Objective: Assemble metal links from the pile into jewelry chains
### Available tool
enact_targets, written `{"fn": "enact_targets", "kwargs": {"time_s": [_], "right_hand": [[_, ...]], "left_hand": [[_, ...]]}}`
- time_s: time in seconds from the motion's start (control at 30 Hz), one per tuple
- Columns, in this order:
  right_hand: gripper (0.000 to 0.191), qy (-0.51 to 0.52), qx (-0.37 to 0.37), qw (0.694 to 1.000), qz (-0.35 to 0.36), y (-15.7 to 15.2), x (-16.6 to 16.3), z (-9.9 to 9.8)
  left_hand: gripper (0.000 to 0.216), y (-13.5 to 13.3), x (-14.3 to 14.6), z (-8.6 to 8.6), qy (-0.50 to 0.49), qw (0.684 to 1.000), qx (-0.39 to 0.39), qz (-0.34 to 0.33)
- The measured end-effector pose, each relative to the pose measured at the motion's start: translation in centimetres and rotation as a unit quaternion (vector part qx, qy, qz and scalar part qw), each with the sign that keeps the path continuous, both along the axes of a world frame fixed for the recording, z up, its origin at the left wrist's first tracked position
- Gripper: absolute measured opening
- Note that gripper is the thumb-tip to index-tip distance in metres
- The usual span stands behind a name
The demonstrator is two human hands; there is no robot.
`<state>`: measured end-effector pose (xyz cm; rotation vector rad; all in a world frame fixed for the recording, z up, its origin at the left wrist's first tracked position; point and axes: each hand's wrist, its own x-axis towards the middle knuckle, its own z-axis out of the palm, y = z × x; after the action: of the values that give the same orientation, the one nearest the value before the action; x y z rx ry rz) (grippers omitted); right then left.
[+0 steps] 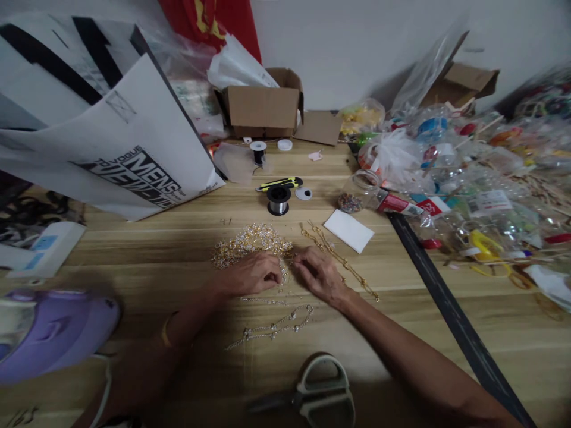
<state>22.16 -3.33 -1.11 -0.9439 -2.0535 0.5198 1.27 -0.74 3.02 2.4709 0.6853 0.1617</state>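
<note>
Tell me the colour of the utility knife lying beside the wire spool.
Yellow and black utility knife, clearest in the head view, just behind the wire spool.

I see the wire spool point(278, 200) behind the bead pile point(251, 242). The cutter point(279, 183) lies just behind the spool, the cardboard box point(263, 104) far behind, the scissors point(312, 392) far before it.

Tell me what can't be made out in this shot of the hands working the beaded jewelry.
- Head view: what the left hand and right hand pinch is hidden by curled fingers.
- Scissors: blades dark and blurred; handles cut by the bottom edge.
- Bead pile: single beads too small to tell apart.
- Purple object: blurred, cut by the left edge.
- Plastic bags: contents blurred.
</note>
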Motion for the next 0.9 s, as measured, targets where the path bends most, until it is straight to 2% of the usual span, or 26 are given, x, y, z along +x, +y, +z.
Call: {"fn": "enact_targets", "kwargs": {"time_s": [0.4,0.57,0.63,0.73,0.8,0.9], "right_hand": [[0.009,-0.001,-0.003,1.000,0.003,0.0,0.0,-0.1],[0.009,0.005,-0.006,1.000,0.008,0.0,0.1,-0.2],[0.009,0.008,-0.002,1.000,0.011,0.0,0.1,-0.1],[0.009,0.009,0.006,1.000,0.016,-0.2,0.1,0.2],[0.009,0.008,0.015,1.000,0.018,-0.4,0.1,0.3],[0.009,0.015,0.043,0.999,0.016,-0.6,0.0,0.4]], "left_hand": [[0.014,-0.5,0.5,-0.6,0.031,0.999,0.034,0.003],[0.014,-0.3,0.5,-0.4,0.005,0.999,0.035,0.012],[0.013,-0.1,0.5,-0.3,-0.032,0.998,0.019,0.043],[0.008,0.3,0.3,-0.5,-0.105,0.984,-0.025,0.144],[0.008,0.4,0.3,-0.8,-0.159,0.960,-0.066,0.221],[0.008,0.3,0.5,-1.2,-0.219,0.920,-0.161,0.281]]}}
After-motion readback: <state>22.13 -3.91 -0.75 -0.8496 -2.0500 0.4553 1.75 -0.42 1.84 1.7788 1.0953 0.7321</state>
